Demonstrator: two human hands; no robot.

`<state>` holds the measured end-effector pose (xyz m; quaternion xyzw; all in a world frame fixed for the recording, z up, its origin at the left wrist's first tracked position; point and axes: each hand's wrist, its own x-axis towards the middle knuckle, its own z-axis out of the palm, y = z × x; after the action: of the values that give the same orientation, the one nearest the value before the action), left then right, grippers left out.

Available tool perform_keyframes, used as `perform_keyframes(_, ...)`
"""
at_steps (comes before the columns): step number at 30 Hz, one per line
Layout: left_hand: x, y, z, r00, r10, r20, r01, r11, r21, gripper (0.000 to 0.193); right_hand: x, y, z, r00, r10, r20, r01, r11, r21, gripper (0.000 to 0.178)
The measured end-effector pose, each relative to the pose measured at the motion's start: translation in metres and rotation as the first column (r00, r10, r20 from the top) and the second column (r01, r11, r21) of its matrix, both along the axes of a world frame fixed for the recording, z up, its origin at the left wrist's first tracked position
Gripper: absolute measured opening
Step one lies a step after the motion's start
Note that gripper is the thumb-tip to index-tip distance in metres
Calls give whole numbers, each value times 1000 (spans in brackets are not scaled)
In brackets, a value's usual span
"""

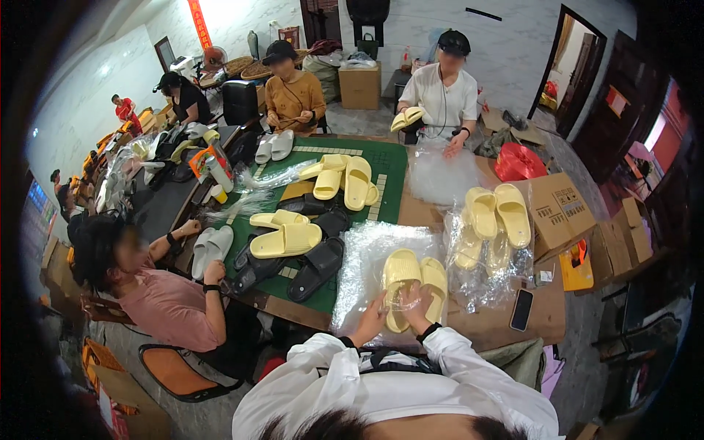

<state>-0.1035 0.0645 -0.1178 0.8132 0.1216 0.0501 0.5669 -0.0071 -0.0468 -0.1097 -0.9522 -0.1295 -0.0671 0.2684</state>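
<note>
A pair of pale yellow slippers [402,275] lies in front of me, toes pointing away, with clear plastic about its lower part. My left hand [369,320] is at the left slipper's heel, its fingers closed on the edge of the clear plastic bag [384,287]. My right hand [416,306] lies across the heels between the two slippers, fingers bent on the same plastic; glare blurs their tips. Beneath is a stack of flat clear bags [356,257]. To the right, more yellow slippers [481,213] rest on clear plastic bags.
Yellow slippers [286,240] and black slippers [317,270] are heaped on the green table mat [392,158]. A phone [521,309] lies by the right edge, near a cardboard box [561,213]. One person at left handles grey slippers [213,251]; another across holds a yellow slipper [407,119].
</note>
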Motion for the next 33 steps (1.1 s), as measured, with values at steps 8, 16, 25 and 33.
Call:
perform_keyframes(8,-2,2,-17,995,13,97,8,979,-206,78,14,16,-8,999,-18,-38,14,994,-112,40)
perform_keyframes(16,-7,4,-11,950,-244,-194,89,809,-582,99,17,17,-13,975,77,-206,-72,997,34,37)
perform_keyframes(25,-6,24,-91,874,152,-462,-348,859,-376,74,-11,-19,-38,864,365,-347,-451,868,-208,57)
perform_keyframes(33,-10,20,-49,937,-35,-349,-208,746,-633,38,-46,-27,-32,860,368,-353,-394,919,-4,79)
